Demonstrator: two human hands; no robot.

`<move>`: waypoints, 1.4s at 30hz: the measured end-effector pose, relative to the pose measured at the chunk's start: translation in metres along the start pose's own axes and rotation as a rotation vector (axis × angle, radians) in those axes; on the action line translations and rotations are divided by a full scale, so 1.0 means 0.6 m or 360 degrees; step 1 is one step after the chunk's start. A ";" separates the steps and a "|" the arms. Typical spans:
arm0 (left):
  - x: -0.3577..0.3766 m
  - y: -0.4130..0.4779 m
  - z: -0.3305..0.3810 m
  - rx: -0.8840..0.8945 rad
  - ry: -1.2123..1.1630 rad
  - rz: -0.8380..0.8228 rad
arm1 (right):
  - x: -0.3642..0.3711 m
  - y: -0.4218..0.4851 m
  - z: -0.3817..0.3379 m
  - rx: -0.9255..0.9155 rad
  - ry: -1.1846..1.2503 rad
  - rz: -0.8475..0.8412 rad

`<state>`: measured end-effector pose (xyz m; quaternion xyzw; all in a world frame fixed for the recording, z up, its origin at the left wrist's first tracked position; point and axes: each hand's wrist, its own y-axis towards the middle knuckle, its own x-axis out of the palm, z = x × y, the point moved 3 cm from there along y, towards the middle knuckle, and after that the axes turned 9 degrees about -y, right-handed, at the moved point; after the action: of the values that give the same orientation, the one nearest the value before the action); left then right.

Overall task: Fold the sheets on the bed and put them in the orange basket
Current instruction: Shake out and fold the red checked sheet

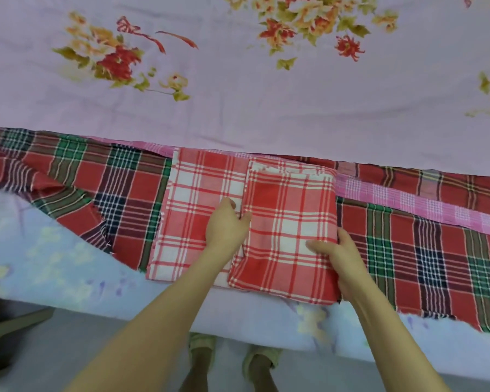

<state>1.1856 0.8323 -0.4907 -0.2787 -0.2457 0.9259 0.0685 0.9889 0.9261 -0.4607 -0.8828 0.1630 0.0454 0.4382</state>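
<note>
At the bed's (68, 278) near edge, the checked sheet (289, 210) is pressed by the relaxed left hand (227, 226) and pinched by the right hand (340, 254).

Toward 12 o'clock the floral sheet (238, 94) is lying flat and wide, giving a hand broad room to pass. At 9 and 3 o'clock the dark plaid sheet (96, 179) is spreading low, with its 9 o'clock end rumpling slightly. At 2 o'clock a pink check strip (408, 199) is lying flat across it. In the centre the left hand (227, 224) is resting on the red-and-white check sheet (289, 199) and the right hand (337, 256) is gripping its 3 o'clock edge, so both are occupying that spot. At 6 o'clock the pale blue bed cover (54, 264) is dropping off toward the floor (68, 349).
</note>
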 end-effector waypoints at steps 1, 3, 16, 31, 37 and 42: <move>-0.021 -0.005 -0.011 -0.0025 -0.0077 0.0025 | 0.010 -0.018 -0.018 -0.0040 0.0028 -0.0012; -0.060 -0.014 -0.035 -0.0072 -0.0249 0.0080 | 0.035 -0.057 -0.057 -0.0184 0.0014 0.0012; -0.269 -0.048 -0.186 -0.0700 -0.1024 -0.0001 | 0.405 -0.122 -0.103 -0.0863 -0.1870 -0.0310; -0.229 -0.130 -0.253 -0.1485 -0.1370 0.0203 | 0.349 -0.038 -0.023 0.0514 -0.0166 0.0002; -0.233 -0.162 -0.239 -0.1447 -0.2179 0.0423 | 0.368 -0.122 0.007 0.0968 0.0022 -0.0428; -0.315 -0.185 -0.180 -0.0940 -0.1654 0.0747 | 0.349 -0.101 -0.054 0.0697 0.0477 -0.0210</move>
<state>1.4017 0.9240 -0.4226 0.1529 -0.4241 0.8238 -0.3436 1.2039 0.8828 -0.4418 -0.7726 0.1739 -0.1508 0.5917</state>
